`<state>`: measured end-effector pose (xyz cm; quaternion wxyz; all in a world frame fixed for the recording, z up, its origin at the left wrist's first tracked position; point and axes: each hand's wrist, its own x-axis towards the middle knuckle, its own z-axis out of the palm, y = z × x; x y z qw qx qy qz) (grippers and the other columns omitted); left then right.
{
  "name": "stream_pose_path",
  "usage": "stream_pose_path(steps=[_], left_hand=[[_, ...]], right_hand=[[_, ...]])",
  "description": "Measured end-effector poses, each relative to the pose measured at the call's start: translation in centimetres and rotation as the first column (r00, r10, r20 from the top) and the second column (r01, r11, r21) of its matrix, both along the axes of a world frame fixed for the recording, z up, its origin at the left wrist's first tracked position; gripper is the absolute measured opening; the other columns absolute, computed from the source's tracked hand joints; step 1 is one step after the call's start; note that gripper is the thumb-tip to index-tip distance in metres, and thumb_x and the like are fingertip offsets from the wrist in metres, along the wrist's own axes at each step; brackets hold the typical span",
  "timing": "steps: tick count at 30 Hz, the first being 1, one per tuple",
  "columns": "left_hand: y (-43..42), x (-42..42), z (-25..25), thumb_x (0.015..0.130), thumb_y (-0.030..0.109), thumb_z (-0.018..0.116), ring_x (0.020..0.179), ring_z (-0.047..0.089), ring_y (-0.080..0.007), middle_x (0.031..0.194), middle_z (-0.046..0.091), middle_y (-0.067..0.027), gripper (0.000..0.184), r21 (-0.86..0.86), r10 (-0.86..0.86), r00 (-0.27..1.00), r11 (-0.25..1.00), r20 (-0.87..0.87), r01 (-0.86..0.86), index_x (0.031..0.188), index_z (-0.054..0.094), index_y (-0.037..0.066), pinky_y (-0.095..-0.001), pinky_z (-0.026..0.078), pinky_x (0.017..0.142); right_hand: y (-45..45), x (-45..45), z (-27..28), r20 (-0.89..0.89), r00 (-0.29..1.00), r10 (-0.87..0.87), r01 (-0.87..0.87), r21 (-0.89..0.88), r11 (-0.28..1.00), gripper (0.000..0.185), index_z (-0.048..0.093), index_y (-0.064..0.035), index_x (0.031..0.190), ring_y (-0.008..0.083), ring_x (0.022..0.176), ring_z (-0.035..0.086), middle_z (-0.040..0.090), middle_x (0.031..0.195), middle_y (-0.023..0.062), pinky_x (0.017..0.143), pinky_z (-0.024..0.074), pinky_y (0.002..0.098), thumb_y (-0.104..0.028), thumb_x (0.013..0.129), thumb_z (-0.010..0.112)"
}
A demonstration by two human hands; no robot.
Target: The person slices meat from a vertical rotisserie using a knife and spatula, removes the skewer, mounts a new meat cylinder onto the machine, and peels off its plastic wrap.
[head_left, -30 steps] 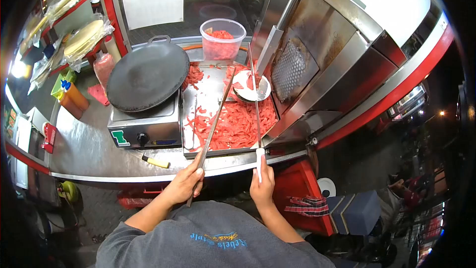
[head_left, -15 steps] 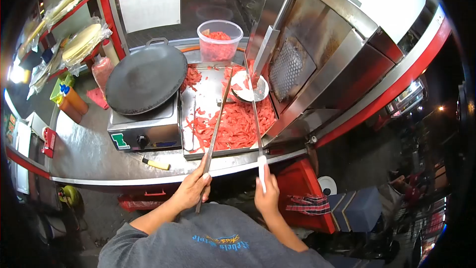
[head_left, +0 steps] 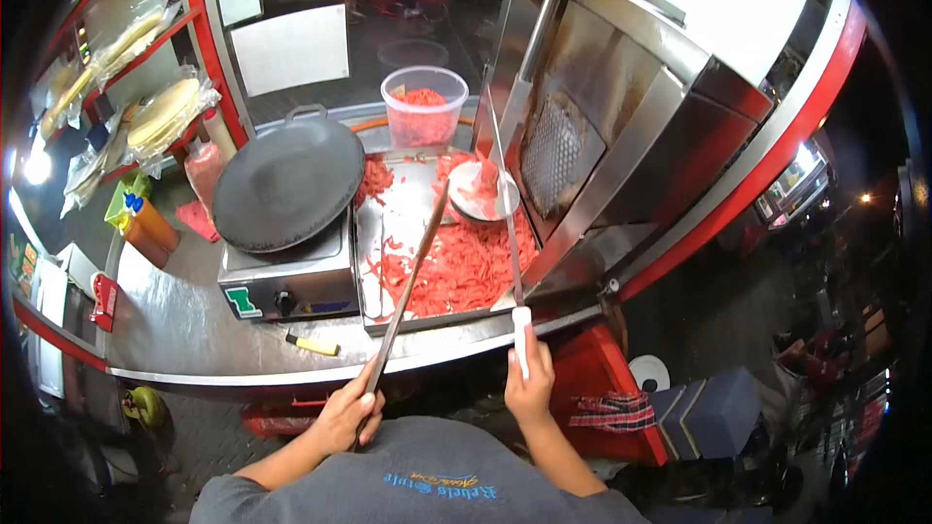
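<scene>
My left hand [head_left: 351, 411] is closed around the lower part of a long, narrow metal rod [head_left: 412, 281], which slants up and right over a metal tray [head_left: 417, 173]. In my right hand [head_left: 529, 386] is a long, thin knife [head_left: 514, 252], gripped by its white handle with the blade pointing up and away. Red shredded meat [head_left: 456, 274] covers much of the tray. Behind the blade, a round metal plate [head_left: 466, 206] carries a small remnant of meat beside the upright grill [head_left: 553, 150]. Rod and blade are apart.
Left of the tray, a black pan [head_left: 288, 180] sits on a stove [head_left: 291, 277]. A clear tub [head_left: 424, 126] of red meat stands behind the tray. A yellow-handled tool [head_left: 313, 344] lies near the counter edge. Sauce bottles [head_left: 148, 233] and wrapped flatbreads [head_left: 167, 116] are at left.
The view has shifted slightly. My left hand and the rod have moved left and down, and the rod and blade are farther apart. A motorbike has appeared in the street behind.
</scene>
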<state>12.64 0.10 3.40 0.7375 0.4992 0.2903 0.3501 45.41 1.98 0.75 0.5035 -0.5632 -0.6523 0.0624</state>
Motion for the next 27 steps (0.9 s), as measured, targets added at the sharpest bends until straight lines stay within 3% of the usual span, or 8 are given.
stream_pose_path(steps=[3, 7, 9, 12, 18, 21, 24, 27], left_hand=[[0.8, 2.2, 1.1, 0.112, 0.029, 0.039, 0.056, 0.044, -0.0091, 0.092, 0.043, -0.0048, 0.067, -0.008, 0.069, 0.997, 0.998, 0.038, -0.069, 0.167, 0.004, 0.016, -0.0241, 0.042, 0.052], [3.9, 6.7, 0.7, 0.113, 0.028, 0.039, 0.058, 0.044, -0.0092, 0.092, 0.043, -0.0042, 0.067, -0.053, 0.042, 0.986, 0.998, 0.159, -0.034, 0.167, 0.003, 0.016, -0.0246, 0.044, 0.053], [4.4, 8.7, 0.0, 0.112, 0.035, 0.043, 0.058, 0.044, -0.0102, 0.096, 0.044, -0.0036, 0.071, -0.014, -0.025, 0.983, 1.000, 0.184, 0.028, 0.167, 0.000, 0.020, -0.0255, 0.042, 0.051], [4.2, 9.8, 0.9, 0.112, 0.037, 0.042, 0.058, 0.045, -0.0101, 0.096, 0.044, -0.0036, 0.071, -0.138, -0.027, 0.955, 0.988, 0.296, 0.070, 0.167, -0.001, 0.025, -0.0253, 0.043, 0.053], [4.4, 6.5, 1.7, 0.111, 0.034, 0.043, 0.056, 0.039, -0.0073, 0.096, 0.044, -0.0031, 0.062, -0.394, 0.102, 0.794, 0.901, 0.600, 0.183, 0.165, 0.013, 0.031, -0.0224, 0.037, 0.047], [3.9, 5.2, 2.4, 0.111, 0.034, 0.043, 0.056, 0.040, -0.0073, 0.097, 0.045, -0.0036, 0.062, -0.318, 0.132, 0.890, 0.948, 0.436, 0.016, 0.165, 0.013, 0.030, -0.0212, 0.037, 0.047], [4.6, 5.4, 2.6, 0.111, 0.034, 0.043, 0.057, 0.042, -0.0078, 0.098, 0.046, -0.0031, 0.067, -0.264, 0.069, 0.949, 0.964, 0.308, 0.016, 0.167, 0.006, 0.027, -0.0221, 0.040, 0.049], [4.4, 7.4, 2.2, 0.110, 0.042, 0.045, 0.056, 0.042, -0.0080, 0.096, 0.045, -0.0030, 0.073, -0.174, 0.007, 0.984, 0.984, 0.176, 0.025, 0.167, 0.003, 0.025, -0.0235, 0.041, 0.050]], right_hand=[[-3.1, 0.1, -3.8, 0.092, 0.995, -0.043, 0.046, -0.030, 0.998, 0.053, 0.049, 0.0055, 0.147, 0.0284, 0.087, 0.061, 0.062, 0.100, 0.0191, 0.081, 0.0508, 0.0380, 0.002, 0.096, 0.059], [0.0, -1.3, -3.5, -0.004, 0.999, -0.038, 0.038, 0.021, 0.999, 0.053, 0.048, 0.0031, 0.149, 0.0266, 0.091, 0.060, 0.061, 0.105, 0.0184, 0.084, 0.0509, 0.0391, 0.003, 0.097, 0.059], [2.0, -1.6, -2.7, -0.107, 0.993, -0.039, 0.031, -0.073, 0.997, 0.054, 0.049, -0.0004, 0.150, 0.0351, 0.095, 0.062, 0.062, 0.109, 0.0223, 0.087, 0.0513, 0.0406, 0.002, 0.097, 0.060], [0.6, -1.2, -4.9, -0.181, 0.983, -0.036, -0.010, -0.247, 0.969, 0.056, 0.045, -0.0008, 0.152, 0.0354, 0.090, 0.063, 0.063, 0.106, 0.0220, 0.083, 0.0520, 0.0409, -0.002, 0.098, 0.060], [-7.7, 1.6, -10.2, -0.153, 0.983, 0.097, -0.126, -0.195, 0.973, 0.057, 0.044, 0.0065, 0.150, 0.0328, 0.084, 0.062, 0.063, 0.101, 0.0220, 0.077, 0.0517, 0.0408, -0.002, 0.097, 0.061], [-3.0, 0.4, -6.7, -0.026, 0.996, 0.082, -0.082, 0.007, 0.997, 0.057, 0.044, 0.0050, 0.151, 0.0333, 0.085, 0.061, 0.062, 0.101, 0.0220, 0.079, 0.0512, 0.0403, 0.000, 0.096, 0.061], [1.6, -2.1, -2.5, -0.014, 1.000, 0.003, -0.004, -0.069, 0.998, 0.057, 0.044, 0.0045, 0.151, 0.0348, 0.093, 0.061, 0.061, 0.108, 0.0237, 0.084, 0.0502, 0.0409, 0.002, 0.096, 0.060], [1.1, -2.9, -2.7, -0.012, 1.000, -0.020, 0.019, -0.100, 0.995, 0.057, 0.044, 0.0047, 0.151, 0.0353, 0.099, 0.061, 0.059, 0.114, 0.0243, 0.089, 0.0500, 0.0420, 0.003, 0.096, 0.059]])
